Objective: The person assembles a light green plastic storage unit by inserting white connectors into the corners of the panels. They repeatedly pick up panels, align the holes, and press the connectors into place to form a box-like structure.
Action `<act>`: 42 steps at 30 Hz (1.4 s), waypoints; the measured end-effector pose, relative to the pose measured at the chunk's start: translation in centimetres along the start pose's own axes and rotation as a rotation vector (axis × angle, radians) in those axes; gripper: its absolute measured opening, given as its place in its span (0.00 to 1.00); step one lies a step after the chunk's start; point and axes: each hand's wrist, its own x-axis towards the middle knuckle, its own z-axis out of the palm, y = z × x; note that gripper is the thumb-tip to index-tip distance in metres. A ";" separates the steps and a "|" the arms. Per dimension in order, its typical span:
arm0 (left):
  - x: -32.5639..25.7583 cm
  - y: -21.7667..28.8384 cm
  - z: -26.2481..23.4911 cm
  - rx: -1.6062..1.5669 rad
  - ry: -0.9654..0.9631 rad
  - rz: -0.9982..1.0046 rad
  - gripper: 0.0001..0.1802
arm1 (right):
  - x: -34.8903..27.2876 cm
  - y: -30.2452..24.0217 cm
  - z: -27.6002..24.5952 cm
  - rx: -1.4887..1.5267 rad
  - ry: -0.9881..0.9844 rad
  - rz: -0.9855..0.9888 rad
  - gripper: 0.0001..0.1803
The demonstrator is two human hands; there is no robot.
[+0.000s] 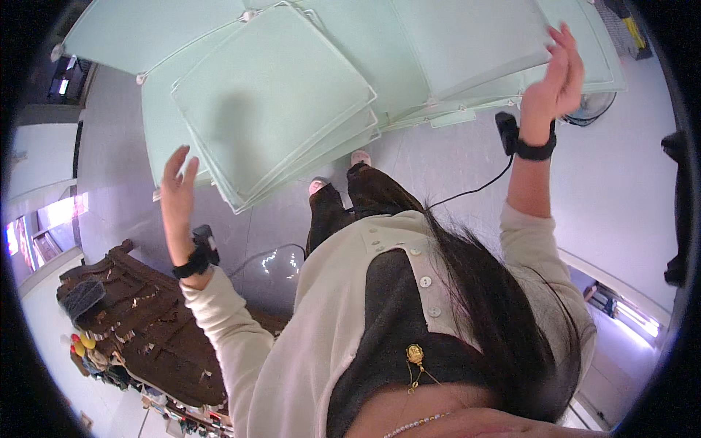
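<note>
My left hand (179,186) is raised with its fingers apart and holds nothing; it is beside the lower left edge of a stack of pale green square panels (274,95) lying on the floor. My right hand (558,73) is also raised and open, over the edge of another overlapping pale green panel (467,40). Whether either hand touches a panel I cannot tell. Both wrists carry a black band with a small black device. My cream sleeves, dark top and long dark hair fill the lower middle.
My feet in pink slippers (319,185) stand on the grey floor just below the panels. A black cable (467,191) runs across the floor. A dark brown carved wooden piece (146,321) sits at the lower left, with small colourful objects beside it.
</note>
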 end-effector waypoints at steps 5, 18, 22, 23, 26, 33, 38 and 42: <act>-4.5 -7.3 2.9 0.035 0.105 -0.155 0.29 | -9.5 -4.3 6.2 0.072 -0.301 0.211 0.14; -3.9 -9.5 7.3 -0.935 0.022 -0.518 0.39 | -20.9 2.4 18.2 0.327 -0.813 1.055 0.20; -4.9 -10.6 4.0 -0.953 0.303 -0.523 0.34 | -21.2 -1.6 19.2 0.457 -0.860 1.210 0.19; -5.3 -11.2 2.5 -0.815 0.348 -0.514 0.35 | -21.4 -3.2 20.1 0.479 -0.858 1.153 0.20; -6.1 -13.9 -2.5 -0.822 0.427 -0.513 0.29 | -22.1 -8.4 24.5 0.550 -0.807 1.151 0.21; -2.3 -22.0 -9.9 -0.814 0.274 -0.400 0.19 | -21.7 -14.3 29.9 0.644 -1.028 1.071 0.20; 3.4 -24.4 -11.6 -0.499 0.097 -0.276 0.26 | -20.7 -14.8 28.6 0.854 -0.649 1.296 0.19; 6.0 -23.6 -13.2 0.167 -0.148 -0.286 0.35 | -22.1 -13.4 25.1 1.068 -0.389 1.406 0.22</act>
